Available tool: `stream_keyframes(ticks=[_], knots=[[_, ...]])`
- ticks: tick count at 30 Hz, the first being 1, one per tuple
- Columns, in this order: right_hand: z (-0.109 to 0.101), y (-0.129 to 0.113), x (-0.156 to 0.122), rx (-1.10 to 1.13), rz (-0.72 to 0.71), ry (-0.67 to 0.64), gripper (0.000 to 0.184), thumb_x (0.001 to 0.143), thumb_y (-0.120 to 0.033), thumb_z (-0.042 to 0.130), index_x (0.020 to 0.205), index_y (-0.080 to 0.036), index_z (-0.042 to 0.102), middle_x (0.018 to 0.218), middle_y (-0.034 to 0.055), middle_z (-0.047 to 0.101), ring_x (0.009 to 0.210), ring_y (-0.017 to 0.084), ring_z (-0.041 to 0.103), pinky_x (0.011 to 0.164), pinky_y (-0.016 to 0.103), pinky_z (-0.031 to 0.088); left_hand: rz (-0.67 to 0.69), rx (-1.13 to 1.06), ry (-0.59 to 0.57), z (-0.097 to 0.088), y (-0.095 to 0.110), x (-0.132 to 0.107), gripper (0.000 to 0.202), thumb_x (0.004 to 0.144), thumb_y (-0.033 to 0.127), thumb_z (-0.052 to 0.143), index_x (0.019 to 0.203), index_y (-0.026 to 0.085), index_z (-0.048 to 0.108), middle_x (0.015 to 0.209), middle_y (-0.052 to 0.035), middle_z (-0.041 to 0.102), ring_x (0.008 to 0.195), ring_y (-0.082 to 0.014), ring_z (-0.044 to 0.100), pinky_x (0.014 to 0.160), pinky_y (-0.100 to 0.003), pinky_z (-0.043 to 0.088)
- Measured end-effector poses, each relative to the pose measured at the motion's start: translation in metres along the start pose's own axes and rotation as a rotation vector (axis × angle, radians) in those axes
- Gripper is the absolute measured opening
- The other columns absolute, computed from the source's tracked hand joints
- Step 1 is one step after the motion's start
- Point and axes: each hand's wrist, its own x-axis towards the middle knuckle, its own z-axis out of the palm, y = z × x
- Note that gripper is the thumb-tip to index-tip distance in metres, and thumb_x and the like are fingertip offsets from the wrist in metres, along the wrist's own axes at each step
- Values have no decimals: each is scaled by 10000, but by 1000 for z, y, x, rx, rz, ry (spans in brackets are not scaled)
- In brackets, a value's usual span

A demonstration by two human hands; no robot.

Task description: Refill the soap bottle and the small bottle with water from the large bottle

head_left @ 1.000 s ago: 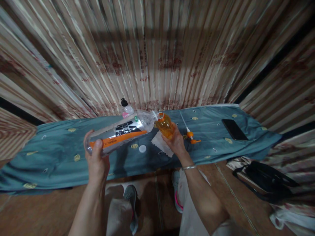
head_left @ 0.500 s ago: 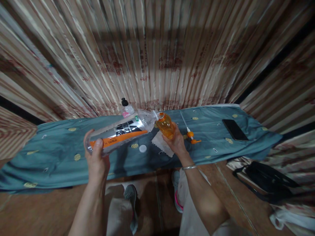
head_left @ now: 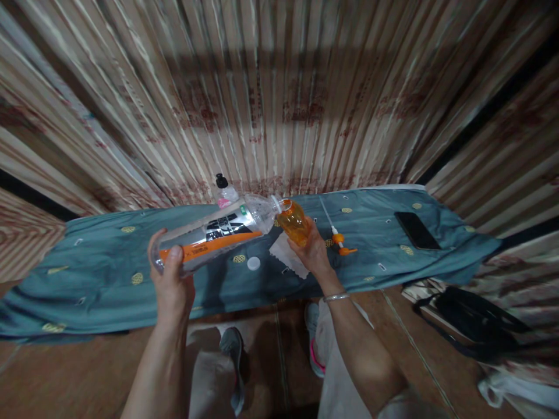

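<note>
My left hand (head_left: 172, 285) is closed round the base of a large clear plastic bottle (head_left: 218, 233) with an orange and black label. The bottle lies tilted in the air, its neck pointing right. In my right hand (head_left: 313, 250) is a small see-through orange bottle (head_left: 293, 224), its mouth up against the clear bottle's mouth. Whether liquid passes between them I cannot tell. Below the bottles, a round white cap (head_left: 254, 263) and a piece of white paper (head_left: 288, 256) lie on the cloth. An orange pump head (head_left: 339, 240) with a thin tube lies right of my right hand.
A teal patterned cloth (head_left: 105, 256) covers the long low table. At the back stands a small bottle (head_left: 226, 193) with a black cap and pink contents. A black phone (head_left: 417, 230) lies at right. A black bag (head_left: 476, 317) is on the lower right; striped curtains (head_left: 279, 105) hang behind.
</note>
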Motion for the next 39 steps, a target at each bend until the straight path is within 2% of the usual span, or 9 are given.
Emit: stream_keyframes(ticks=[4, 10, 15, 19, 24, 30, 35, 39], knots=[[1, 2, -1, -4, -8, 2, 858, 932, -375, 978, 1725, -357, 652, 1610, 155, 883, 1543, 445, 871, 1331, 747, 720, 2, -45, 22, 3, 0, -1, 866, 600, 676, 1220, 1306, 320, 869, 1203, -32, 822, 1013, -261, 782, 978, -488, 801], [1, 3, -1, -17, -9, -5, 884, 926, -339, 990, 1742, -365, 650, 1620, 142, 881, 1555, 441, 871, 1339, 747, 726, 9, -17, 27, 4, -1, -3, 856, 660, 678, 1192, 1370, 340, 855, 1230, -43, 823, 1089, -317, 832, 1055, -585, 812], [0, 4, 0, -23, 2, -14, 904, 920, -330, 995, 1751, -319, 640, 1631, 178, 882, 1555, 458, 873, 1350, 759, 719, 13, -16, 19, 3, -1, -3, 826, 707, 657, 1170, 1391, 328, 845, 1243, -51, 819, 1157, -343, 852, 1102, -599, 794], [1, 8, -1, -10, -26, 3, 890, 931, -364, 996, 1743, -290, 639, 1627, 203, 889, 1542, 452, 879, 1358, 717, 717, 13, -23, 20, 2, -3, -2, 843, 676, 652, 1189, 1376, 327, 849, 1231, -40, 817, 1089, -301, 825, 1068, -547, 799], [3, 12, -1, 34, -44, 7, 909, 921, -387, 1004, 1753, -351, 639, 1642, 166, 885, 1564, 453, 867, 1358, 744, 703, 35, -22, 15, 2, -5, 0, 795, 697, 645, 1165, 1371, 344, 871, 1198, -18, 816, 1056, -289, 814, 1087, -596, 805], [3, 10, -1, 30, -53, 15, 882, 926, -360, 1001, 1740, -393, 663, 1606, 129, 899, 1531, 441, 881, 1337, 736, 719, 43, -45, 5, 3, -5, -1, 783, 709, 630, 1169, 1372, 356, 856, 1217, -12, 807, 1048, -276, 796, 1084, -577, 801], [1, 8, -1, 1, -35, 1, 873, 933, -334, 1004, 1738, -330, 666, 1593, 152, 901, 1514, 427, 881, 1334, 691, 730, 70, -38, 5, 5, -5, -3, 785, 697, 667, 1178, 1336, 326, 873, 1205, -19, 792, 987, -260, 769, 1066, -600, 805], [1, 6, -1, -17, -30, 15, 876, 919, -320, 997, 1728, -314, 663, 1601, 164, 899, 1504, 441, 888, 1331, 720, 731, 77, -22, -17, 3, -8, -1, 758, 739, 678, 1162, 1346, 326, 873, 1207, -20, 785, 972, -256, 767, 1045, -589, 810]])
